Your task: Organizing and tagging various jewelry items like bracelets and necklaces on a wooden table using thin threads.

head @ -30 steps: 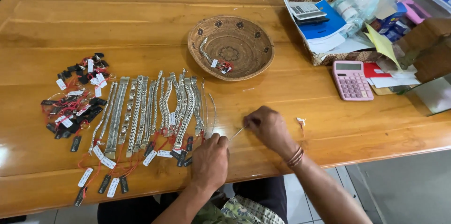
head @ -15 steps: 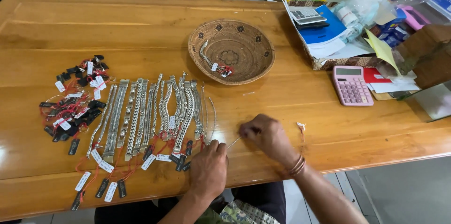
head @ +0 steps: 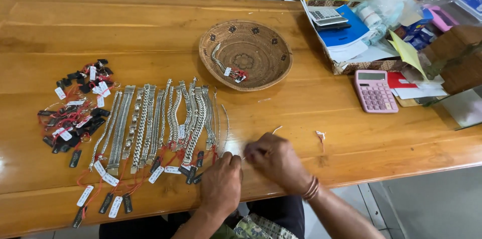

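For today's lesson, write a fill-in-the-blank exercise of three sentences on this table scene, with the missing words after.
1. The silver bracelets lie in a row on the wooden ____.
2. One tagged bracelet lies inside the woven ____.
3. The calculator beside the papers is ____ in colour.

Missing words: table; basket; pink

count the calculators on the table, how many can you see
2. A pink calculator lies flat on the wooden table to the right of the woven basket. A grey calculator rests on the blue booklet behind it. The clutter at far right could hide more.
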